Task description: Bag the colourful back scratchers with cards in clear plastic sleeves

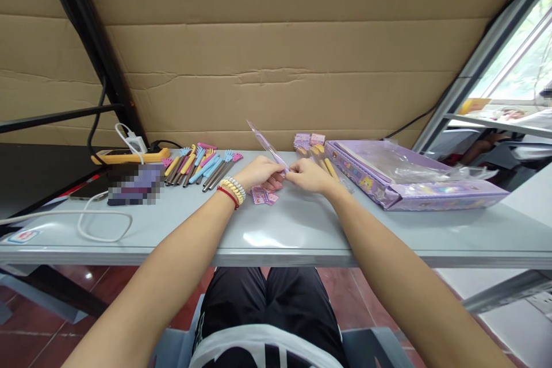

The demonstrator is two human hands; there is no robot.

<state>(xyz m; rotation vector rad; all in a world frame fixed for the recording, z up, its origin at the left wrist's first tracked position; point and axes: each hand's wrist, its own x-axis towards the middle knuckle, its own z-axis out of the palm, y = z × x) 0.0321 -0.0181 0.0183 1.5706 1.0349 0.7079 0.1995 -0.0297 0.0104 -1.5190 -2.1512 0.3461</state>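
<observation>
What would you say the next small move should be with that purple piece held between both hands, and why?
Probably seat it fully in its clear sleeve. Both the left hand and right hand pinch the purple piece at its near end, the sleeve juts up and away, and small pink cards wait on the table just below.

- No word, brand or number could be read anywhere in the head view
- The purple box [414, 187] on the grey table [302, 230] carried cartoon figures and small coloured print along its side, too small to make out
- The small pink cards [264, 196] lying just below the left hand [259, 173] bore printing that stayed blurred
- The pink header cards [309, 139] on the packed items behind the right hand [308, 175] showed marks, not legible
- A sticker [23, 236] at the table's left edge had a red and blue design, unreadable
- The thing [135, 184] beside the phone was pixelated
</observation>
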